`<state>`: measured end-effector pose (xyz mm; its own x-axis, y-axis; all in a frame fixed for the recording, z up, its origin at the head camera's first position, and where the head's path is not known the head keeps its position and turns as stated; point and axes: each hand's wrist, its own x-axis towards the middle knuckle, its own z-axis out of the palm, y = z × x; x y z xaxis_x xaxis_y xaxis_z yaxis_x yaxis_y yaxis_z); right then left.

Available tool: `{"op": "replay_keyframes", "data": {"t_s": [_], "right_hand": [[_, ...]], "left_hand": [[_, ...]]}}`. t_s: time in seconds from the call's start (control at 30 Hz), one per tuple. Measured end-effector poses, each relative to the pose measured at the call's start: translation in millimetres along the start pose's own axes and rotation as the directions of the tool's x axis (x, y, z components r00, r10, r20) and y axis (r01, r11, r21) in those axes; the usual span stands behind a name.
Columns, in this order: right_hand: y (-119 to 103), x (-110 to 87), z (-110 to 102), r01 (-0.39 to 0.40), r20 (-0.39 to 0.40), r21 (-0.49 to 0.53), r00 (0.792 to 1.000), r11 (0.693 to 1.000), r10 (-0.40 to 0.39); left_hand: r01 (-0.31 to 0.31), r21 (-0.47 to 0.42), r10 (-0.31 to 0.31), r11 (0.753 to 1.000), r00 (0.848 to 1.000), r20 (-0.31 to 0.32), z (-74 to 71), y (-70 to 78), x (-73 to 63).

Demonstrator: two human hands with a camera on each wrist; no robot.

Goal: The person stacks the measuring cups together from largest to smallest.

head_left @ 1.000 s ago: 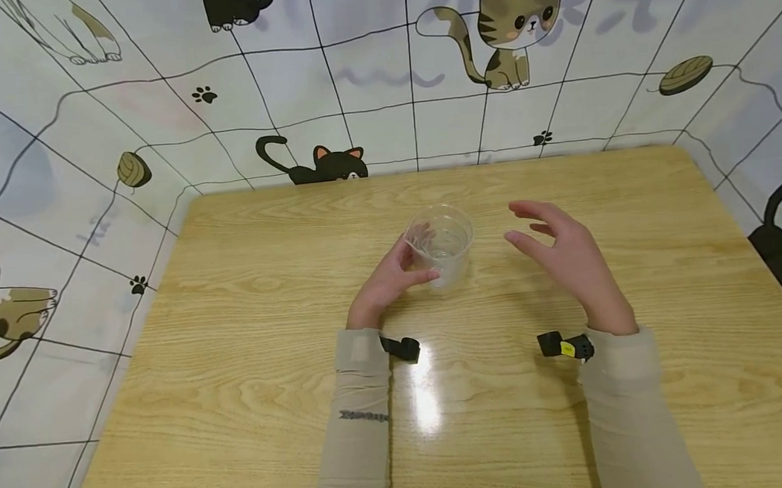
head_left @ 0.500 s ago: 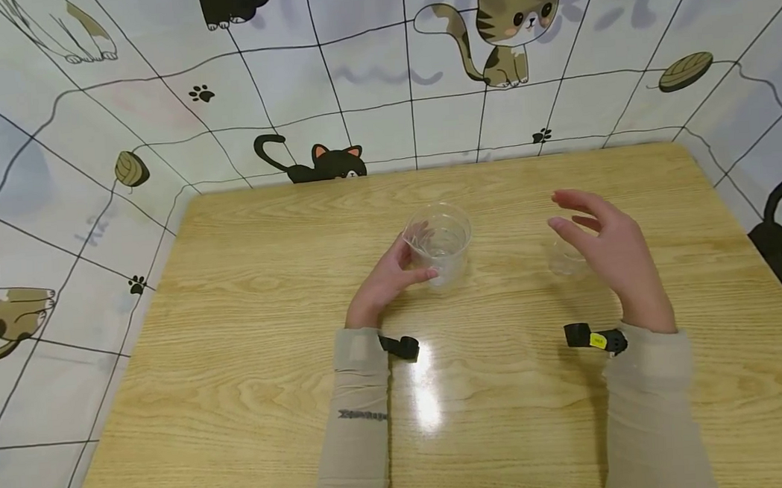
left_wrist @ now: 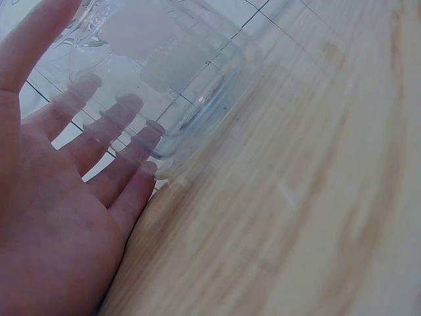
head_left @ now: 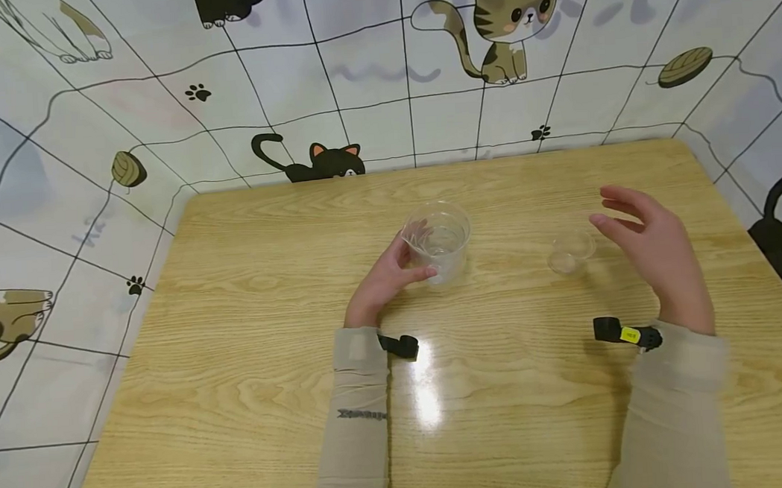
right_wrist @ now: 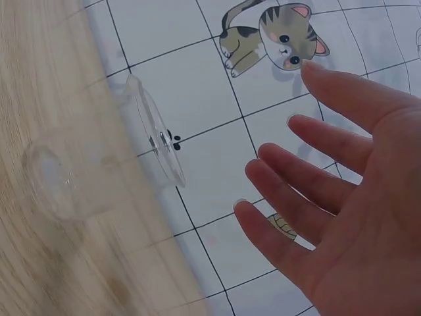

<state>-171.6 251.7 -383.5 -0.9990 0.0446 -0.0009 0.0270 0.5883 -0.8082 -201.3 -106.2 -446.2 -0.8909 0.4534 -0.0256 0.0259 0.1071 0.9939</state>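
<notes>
In the head view, the left hand has its thumb and fingers wrapped around the larger clear cup, with the back edge of the table past the fingertips and open wood between that and the smaller clear cup, just left of the right hand. Left wrist view has fingers along the cup wall near its base; right wrist view shows fingers relaxed and apart, clear of the smaller clear cup. Versus half a second ago, the right hand's further right, uncovering that cup, left grip unchanged.
</notes>
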Motion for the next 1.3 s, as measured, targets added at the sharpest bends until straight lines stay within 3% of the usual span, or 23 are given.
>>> {"op": "replay_keyframes", "data": {"t_s": [0.23,0.43,0.57,0.73,0.93,1.03,1.3], "right_hand": [[15.8,-0.6,-6.2,-0.04,0.02,-0.014,0.999,0.999,0.04],[26.9,2.9,-7.9,-0.08,0.135,-0.055,0.987,0.995,0.087],[29.7,4.5,-5.3,-0.093,0.209,-0.08,0.972,0.992,0.108],[30.9,7.0,-1.4,-0.102,0.293,-0.111,0.947,0.989,0.131],[33.0,10.1,0.9,-0.108,0.404,-0.16,0.9,0.981,0.165],[33.3,10.6,1.9,-0.102,0.425,-0.164,0.89,0.981,0.164],[36.3,13.4,4.2,-0.093,0.422,-0.149,0.894,0.984,0.148]], "left_hand": [[0.0,-0.002,0.0,1.0,1.0,0.004,0.9,1.4,-0.3],[0.008,-0.004,-0.008,1.0,1.0,0.004,1.2,2.8,-1.7],[0.001,-0.014,-0.001,1.0,1.0,0.004,0.7,0.1,-0.5],[0.0,-0.01,-0.001,1.0,1.0,-0.013,-1.2,-15.7,6.1],[-0.035,0.006,0.035,0.999,0.999,-0.029,-1.6,-25.8,10.1],[-0.024,-0.005,0.024,1.0,0.999,-0.026,-1.7,-23.0,9.5],[-0.012,-0.019,0.012,1.0,1.0,0.011,-0.9,-0.7,1.3]]}}
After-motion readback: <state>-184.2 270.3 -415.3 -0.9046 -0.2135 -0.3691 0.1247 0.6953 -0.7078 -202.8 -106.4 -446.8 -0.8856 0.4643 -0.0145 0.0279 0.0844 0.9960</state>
